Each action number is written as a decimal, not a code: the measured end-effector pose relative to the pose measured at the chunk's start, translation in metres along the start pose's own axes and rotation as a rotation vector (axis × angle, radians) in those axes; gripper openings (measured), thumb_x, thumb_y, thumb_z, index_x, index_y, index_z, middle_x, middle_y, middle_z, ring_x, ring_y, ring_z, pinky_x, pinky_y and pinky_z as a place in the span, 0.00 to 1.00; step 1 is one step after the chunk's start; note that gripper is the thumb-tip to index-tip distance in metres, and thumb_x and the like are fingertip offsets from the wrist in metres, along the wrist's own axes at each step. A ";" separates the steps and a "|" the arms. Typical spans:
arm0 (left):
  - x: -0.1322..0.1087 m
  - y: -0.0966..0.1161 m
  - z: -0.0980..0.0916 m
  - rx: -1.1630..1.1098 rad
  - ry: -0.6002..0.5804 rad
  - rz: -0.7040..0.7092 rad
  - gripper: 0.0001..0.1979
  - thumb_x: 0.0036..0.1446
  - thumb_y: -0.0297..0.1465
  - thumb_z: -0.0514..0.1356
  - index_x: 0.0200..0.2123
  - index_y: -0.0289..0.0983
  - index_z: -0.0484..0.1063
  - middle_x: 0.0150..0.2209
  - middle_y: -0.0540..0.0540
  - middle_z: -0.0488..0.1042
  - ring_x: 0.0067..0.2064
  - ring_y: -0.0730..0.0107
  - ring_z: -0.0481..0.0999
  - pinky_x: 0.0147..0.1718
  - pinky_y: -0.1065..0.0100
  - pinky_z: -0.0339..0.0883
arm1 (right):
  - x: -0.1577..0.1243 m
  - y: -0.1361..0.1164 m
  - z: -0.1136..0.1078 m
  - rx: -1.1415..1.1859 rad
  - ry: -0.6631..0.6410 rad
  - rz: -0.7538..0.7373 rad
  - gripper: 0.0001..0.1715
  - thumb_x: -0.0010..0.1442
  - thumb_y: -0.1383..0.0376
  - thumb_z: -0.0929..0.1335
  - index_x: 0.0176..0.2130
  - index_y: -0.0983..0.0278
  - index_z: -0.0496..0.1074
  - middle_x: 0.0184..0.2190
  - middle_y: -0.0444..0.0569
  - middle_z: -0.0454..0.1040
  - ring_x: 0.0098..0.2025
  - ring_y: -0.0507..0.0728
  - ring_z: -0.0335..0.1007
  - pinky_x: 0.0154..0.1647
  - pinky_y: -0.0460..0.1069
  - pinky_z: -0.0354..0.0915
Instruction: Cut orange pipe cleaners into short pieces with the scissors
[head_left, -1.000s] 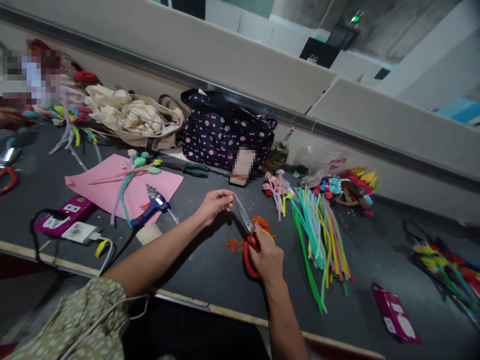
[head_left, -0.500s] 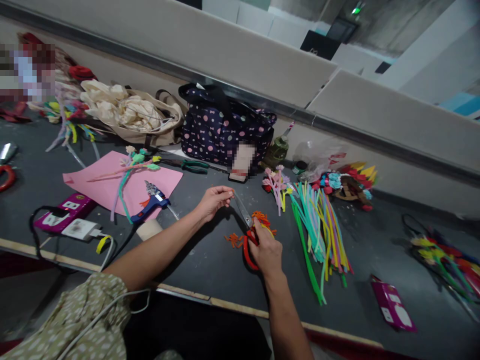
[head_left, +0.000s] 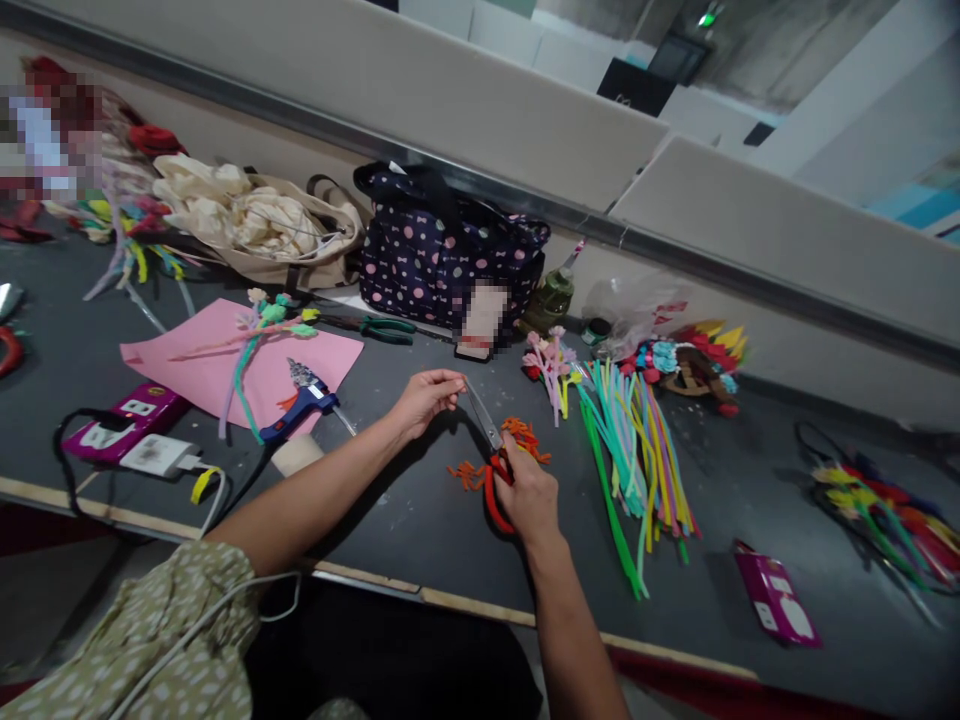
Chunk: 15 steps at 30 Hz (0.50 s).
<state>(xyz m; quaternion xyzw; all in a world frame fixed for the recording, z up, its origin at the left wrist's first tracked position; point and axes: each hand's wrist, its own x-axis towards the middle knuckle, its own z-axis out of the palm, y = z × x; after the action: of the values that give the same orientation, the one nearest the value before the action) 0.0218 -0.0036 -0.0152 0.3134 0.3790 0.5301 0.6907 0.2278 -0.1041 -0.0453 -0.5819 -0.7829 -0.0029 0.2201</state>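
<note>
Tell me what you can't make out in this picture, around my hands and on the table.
Head view:
Anything between your left hand's fingertips: too small and covered.
Part of the scissors' handles: behind your right hand.
Front of the upright object by the dark patterned bag: pixelated.
Red handle: cut off by the left edge.

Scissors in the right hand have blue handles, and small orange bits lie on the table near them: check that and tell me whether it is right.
The handle colour is wrong: the head view shows that the scissors in the right hand have red handles, not blue. Small orange bits do lie on the table near them.
</note>
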 end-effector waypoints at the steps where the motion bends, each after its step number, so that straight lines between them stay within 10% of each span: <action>1: 0.000 0.000 0.000 0.003 0.001 -0.003 0.14 0.39 0.31 0.70 0.31 0.31 0.74 0.26 0.48 0.73 0.22 0.82 0.67 0.22 0.77 0.62 | 0.000 0.000 0.000 0.004 -0.006 0.002 0.25 0.63 0.64 0.60 0.59 0.66 0.62 0.40 0.54 0.76 0.41 0.54 0.72 0.42 0.47 0.67; 15: 0.005 0.009 -0.009 0.211 0.033 -0.078 0.11 0.38 0.29 0.68 0.28 0.31 0.74 0.24 0.46 0.74 0.19 0.82 0.63 0.19 0.76 0.59 | 0.002 -0.002 -0.001 -0.056 -0.096 0.024 0.26 0.62 0.65 0.60 0.59 0.67 0.61 0.42 0.54 0.75 0.41 0.54 0.71 0.41 0.46 0.66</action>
<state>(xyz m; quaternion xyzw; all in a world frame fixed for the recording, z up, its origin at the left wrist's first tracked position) 0.0107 0.0040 -0.0134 0.3606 0.4560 0.4651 0.6676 0.2263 -0.1034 -0.0436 -0.5967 -0.7851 0.0058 0.1660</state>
